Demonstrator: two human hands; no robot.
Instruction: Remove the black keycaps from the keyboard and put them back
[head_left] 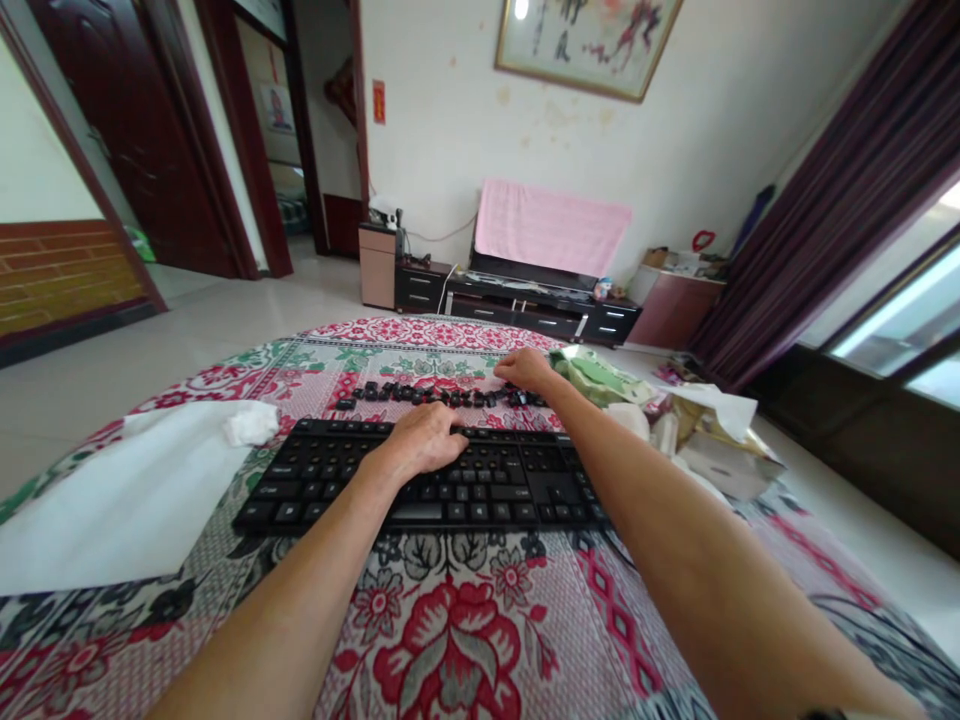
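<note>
A black keyboard lies across the table, with bare spots among its upper keys where the caps are off. My left hand rests on the keyboard's upper middle, thumb apart from the bent fingers, nothing seen in it. Beyond the far edge, loose black keycaps form an uneven row. Over the right part of that row is my right hand, its fingers bent and close together; whatever they hold, if anything, is hidden. My right forearm covers the keyboard's right end.
A patterned tablecloth covers the table. White paper with a crumpled tissue lies at left. At right are a green tissue pack and an opened box. A cable runs along the right side.
</note>
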